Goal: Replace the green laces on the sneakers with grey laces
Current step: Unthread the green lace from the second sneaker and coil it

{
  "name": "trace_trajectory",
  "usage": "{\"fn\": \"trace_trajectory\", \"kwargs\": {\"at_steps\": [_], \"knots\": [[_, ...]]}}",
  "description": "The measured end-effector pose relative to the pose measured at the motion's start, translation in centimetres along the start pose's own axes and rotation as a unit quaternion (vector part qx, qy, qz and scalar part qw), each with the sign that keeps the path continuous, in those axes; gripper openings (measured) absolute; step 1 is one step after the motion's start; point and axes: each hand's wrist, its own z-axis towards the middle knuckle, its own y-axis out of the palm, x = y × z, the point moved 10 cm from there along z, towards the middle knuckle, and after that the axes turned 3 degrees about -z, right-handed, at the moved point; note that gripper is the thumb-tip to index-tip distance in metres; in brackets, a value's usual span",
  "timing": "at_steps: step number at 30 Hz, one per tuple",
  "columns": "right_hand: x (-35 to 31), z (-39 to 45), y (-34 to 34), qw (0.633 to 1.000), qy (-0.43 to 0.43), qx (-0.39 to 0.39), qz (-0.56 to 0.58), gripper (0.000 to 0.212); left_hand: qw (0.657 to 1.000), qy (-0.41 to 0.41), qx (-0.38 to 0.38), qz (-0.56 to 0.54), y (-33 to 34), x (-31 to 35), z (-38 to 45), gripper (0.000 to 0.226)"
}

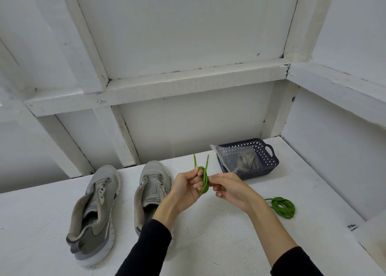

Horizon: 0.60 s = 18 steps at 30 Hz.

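Head view: we see two unlaced grey sneakers (pixel 95 211) on the white table (pixel 208 244) | navy basket (pixel 263 156) holding bagged grey laces (pixel 247 160) | coiled green lace (pixel 283 206) at right | left hand (pixel 186 189) and right hand (pixel 229 189) pinching a looped green lace bundle (pixel 204 179) with curled fingers.

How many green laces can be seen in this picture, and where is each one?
2. One green lace is wound into a small coil held between the left hand and the right hand. The other green lace lies coiled on the white table, to the right.
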Motion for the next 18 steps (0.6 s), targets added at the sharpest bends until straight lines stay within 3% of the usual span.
{"fn": "trace_trajectory", "kwargs": {"at_steps": [5, 12, 15, 18], "knots": [[0.5, 0.1, 0.8, 0.999, 0.01, -0.04, 0.028, 0.012, 1.0, -0.019, 0.003, -0.02, -0.2, -0.2, 0.1, 0.028], [0.7, 0.8, 0.2, 1.0, 0.0, -0.005, 0.014, 0.01, 1.0, -0.025, -0.001, -0.005, 0.4, 0.0, 0.3, 0.027], [0.5, 0.8, -0.3, 1.0, -0.01, 0.021, 0.001, 0.015, 0.995, -0.002, 0.025, 0.093, 0.1, 0.8, 0.3, 0.033], [-0.3, 0.6, -1.0, 0.999, -0.022, 0.042, 0.002, 0.018, 0.951, 0.022, 0.077, 0.299, -1.0, 1.8, 0.4, 0.034]]}}
